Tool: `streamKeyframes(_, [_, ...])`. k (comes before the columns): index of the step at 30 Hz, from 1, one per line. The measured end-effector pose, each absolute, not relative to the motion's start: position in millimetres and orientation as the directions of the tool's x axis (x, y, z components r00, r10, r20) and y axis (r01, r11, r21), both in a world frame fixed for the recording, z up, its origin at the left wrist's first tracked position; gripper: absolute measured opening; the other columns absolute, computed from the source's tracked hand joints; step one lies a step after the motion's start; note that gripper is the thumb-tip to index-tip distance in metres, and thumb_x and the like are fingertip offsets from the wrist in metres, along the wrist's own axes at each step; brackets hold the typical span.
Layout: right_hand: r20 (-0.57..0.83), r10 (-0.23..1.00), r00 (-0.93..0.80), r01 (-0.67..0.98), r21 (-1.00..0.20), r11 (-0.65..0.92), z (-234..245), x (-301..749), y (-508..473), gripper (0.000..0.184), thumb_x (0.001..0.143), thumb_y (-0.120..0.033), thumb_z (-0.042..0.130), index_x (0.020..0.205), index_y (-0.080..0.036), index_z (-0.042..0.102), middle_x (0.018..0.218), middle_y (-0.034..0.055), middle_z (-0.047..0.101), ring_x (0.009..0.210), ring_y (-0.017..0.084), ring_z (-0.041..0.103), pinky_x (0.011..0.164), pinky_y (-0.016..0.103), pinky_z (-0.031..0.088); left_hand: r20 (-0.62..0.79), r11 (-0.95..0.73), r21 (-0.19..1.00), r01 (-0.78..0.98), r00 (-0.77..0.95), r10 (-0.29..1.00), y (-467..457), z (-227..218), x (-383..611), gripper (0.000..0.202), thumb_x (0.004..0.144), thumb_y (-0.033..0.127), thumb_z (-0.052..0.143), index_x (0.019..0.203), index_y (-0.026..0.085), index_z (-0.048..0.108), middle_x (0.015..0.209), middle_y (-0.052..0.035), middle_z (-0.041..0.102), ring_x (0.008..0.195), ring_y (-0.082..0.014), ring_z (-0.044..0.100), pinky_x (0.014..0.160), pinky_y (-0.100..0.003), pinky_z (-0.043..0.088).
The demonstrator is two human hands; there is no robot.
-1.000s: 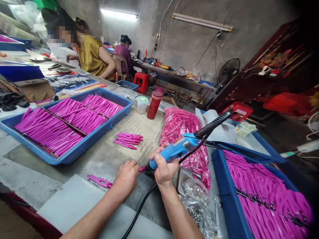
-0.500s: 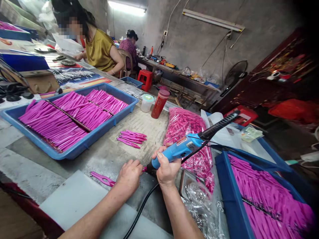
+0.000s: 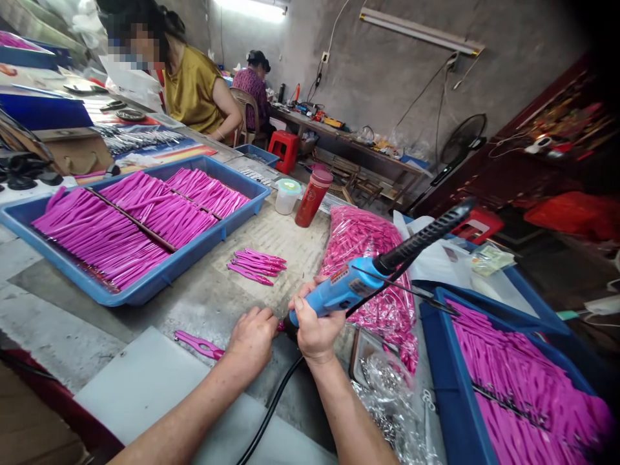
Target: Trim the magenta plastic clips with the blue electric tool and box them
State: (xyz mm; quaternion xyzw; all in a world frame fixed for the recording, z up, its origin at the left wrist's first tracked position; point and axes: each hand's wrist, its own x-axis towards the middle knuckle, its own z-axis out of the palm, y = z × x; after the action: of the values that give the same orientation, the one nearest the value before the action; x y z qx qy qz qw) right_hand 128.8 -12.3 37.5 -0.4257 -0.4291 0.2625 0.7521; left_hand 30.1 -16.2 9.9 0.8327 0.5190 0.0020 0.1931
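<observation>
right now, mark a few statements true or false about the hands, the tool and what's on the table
1. The right hand grips a blue tool with a black cable. True.
2. The left hand is raised clear of the table. False: it is down on the table, holding a pink piece whose end sticks out to its left.
3. The red bottle lies on its side. False: it stands upright.
4. The blue tray on the left holds pink rows of parts. True.
5. The small heap of loose pink parts lies inside that tray. False: it lies on the table, apart from it.
</observation>
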Motion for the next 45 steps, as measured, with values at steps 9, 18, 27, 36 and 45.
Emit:
streamKeyframes(9, [0.418, 0.817, 0.397, 0.071, -0.902, 0.427, 27.1, 125.5, -8.8, 0.034, 0.066, -0.027, 0.059, 0.093, -0.017, 0.040, 0.064, -0.0024, 0.049, 0.046, 0.010, 0.048, 0.046, 0.024, 0.042, -0.247, -0.379, 0.332, 0.864, 0.467, 0.849, -16.3, 14.1, 31.9, 0.032, 0.081, 0.007, 0.034, 0.092, 0.017, 0.063, 0.099, -0.0057, 0.059, 0.091, -0.0208, 0.046, 0.076, -0.031, 0.039])
streamKeyframes(18, [0.430, 0.753, 0.499, -0.069, -0.846, 0.529, 53.5, 134.6, -25.1, 0.032, 0.068, -0.019, 0.058, 0.094, -0.015, 0.040, 0.063, -0.0042, 0.048, 0.049, 0.008, 0.050, 0.050, 0.022, 0.042, -0.161, -0.426, 0.310, 0.850, 0.488, 0.858, -17.0, 3.9, 29.7, 0.028, 0.086, 0.013, 0.035, 0.087, 0.015, 0.062, 0.091, -0.0064, 0.058, 0.089, -0.0207, 0.048, 0.077, -0.031, 0.038])
streamKeyframes(27, [0.412, 0.688, 0.598, -0.058, -0.833, 0.550, 54.3, 159.6, -48.0, 0.028, 0.073, -0.022, 0.059, 0.092, -0.016, 0.040, 0.069, -0.0029, 0.049, 0.051, 0.010, 0.053, 0.053, 0.025, 0.043, -0.112, -0.502, 0.293, 0.814, 0.550, 0.828, -22.6, 6.1, 29.0, 0.027, 0.090, 0.023, 0.037, 0.085, 0.017, 0.062, 0.089, -0.0051, 0.057, 0.086, -0.0190, 0.049, 0.074, -0.031, 0.038])
streamKeyframes(36, [0.357, 0.682, 0.638, -0.085, -0.848, 0.523, 49.1, 166.7, -53.0, 0.032, 0.070, -0.025, 0.059, 0.094, -0.015, 0.040, 0.066, -0.0039, 0.048, 0.048, 0.011, 0.053, 0.050, 0.025, 0.042, -0.117, -0.568, 0.236, 0.788, 0.604, 0.788, -24.7, 5.2, 30.2, 0.024, 0.089, 0.018, 0.038, 0.085, 0.016, 0.061, 0.086, -0.0051, 0.056, 0.084, -0.0176, 0.047, 0.073, -0.029, 0.037])
streamKeyframes(45, [0.332, 0.681, 0.653, -0.110, -0.847, 0.519, 46.9, 165.9, -52.8, 0.034, 0.070, -0.026, 0.060, 0.095, -0.015, 0.040, 0.066, -0.0039, 0.048, 0.048, 0.011, 0.053, 0.050, 0.025, 0.042, -0.118, -0.570, 0.185, 0.800, 0.594, 0.796, -26.9, 1.8, 30.3, 0.026, 0.091, 0.019, 0.034, 0.090, 0.018, 0.061, 0.091, -0.0048, 0.057, 0.089, -0.0199, 0.047, 0.071, -0.031, 0.036])
